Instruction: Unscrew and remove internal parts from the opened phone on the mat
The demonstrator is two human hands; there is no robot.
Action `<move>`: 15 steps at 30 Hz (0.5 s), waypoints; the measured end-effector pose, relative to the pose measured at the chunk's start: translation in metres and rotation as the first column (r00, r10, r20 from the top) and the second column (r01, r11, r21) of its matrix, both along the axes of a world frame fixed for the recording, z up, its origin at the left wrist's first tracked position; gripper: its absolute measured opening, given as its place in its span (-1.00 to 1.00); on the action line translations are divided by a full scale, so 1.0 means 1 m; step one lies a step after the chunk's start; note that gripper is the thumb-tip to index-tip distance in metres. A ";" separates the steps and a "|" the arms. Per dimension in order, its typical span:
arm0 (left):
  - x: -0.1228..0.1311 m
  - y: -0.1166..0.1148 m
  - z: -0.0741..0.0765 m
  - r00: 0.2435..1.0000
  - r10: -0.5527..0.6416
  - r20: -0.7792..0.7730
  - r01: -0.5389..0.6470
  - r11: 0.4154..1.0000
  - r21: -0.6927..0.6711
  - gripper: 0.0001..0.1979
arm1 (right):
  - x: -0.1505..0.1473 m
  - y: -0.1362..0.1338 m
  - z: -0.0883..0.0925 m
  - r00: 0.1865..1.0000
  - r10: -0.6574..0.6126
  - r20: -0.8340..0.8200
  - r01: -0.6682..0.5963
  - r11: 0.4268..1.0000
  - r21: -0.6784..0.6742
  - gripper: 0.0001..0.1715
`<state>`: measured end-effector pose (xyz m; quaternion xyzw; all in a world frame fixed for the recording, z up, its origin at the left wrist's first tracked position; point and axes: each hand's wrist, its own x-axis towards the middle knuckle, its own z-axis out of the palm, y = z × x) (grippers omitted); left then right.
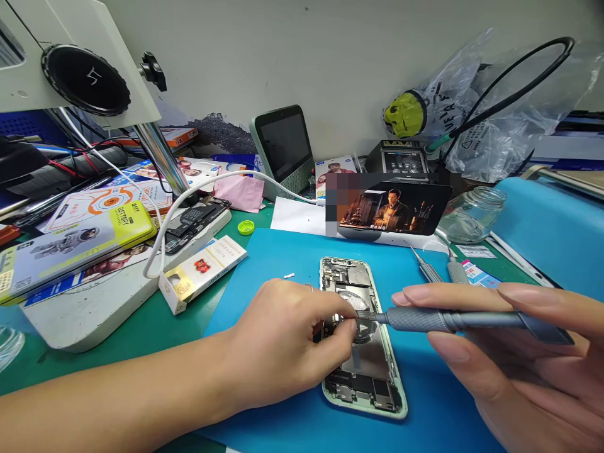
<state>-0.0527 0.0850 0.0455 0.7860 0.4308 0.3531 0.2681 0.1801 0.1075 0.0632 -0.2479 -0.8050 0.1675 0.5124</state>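
An opened smartphone [396,399] with a pale green frame lies on a blue mat, its battery and inner parts bare. My left hand [283,333] reaches over it from the left, thumb and forefinger pinched together at the front end of a slim tool. Whether they grip that tip or a small part by it I cannot make out. My right hand [514,352] holds this grey knurled-handled tool [419,319] level between thumb and fingers, pointing left. A small white piece [289,275] lies on the mat beyond my left hand.
Behind the phone, a propped screen [391,207] plays a video. Two more knurled tools [457,270] and a glass jar [474,214] are at right. Left are a cigarette box [202,270], a green cap [246,227], a white cable [189,192] and a microscope stand [160,157].
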 end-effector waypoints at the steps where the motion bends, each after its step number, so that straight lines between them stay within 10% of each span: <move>1: 0.000 0.000 0.000 1.000 0.000 -0.001 0.000 1.000 0.001 -0.78 | 0.000 0.000 0.000 1.000 0.004 -0.009 -0.004 1.000 0.001 0.00; 15: 0.001 -0.002 -0.001 1.000 0.029 -0.003 -0.029 0.999 -0.026 -0.84 | 0.002 0.001 0.000 1.000 0.015 -0.009 -0.015 1.000 0.003 -0.03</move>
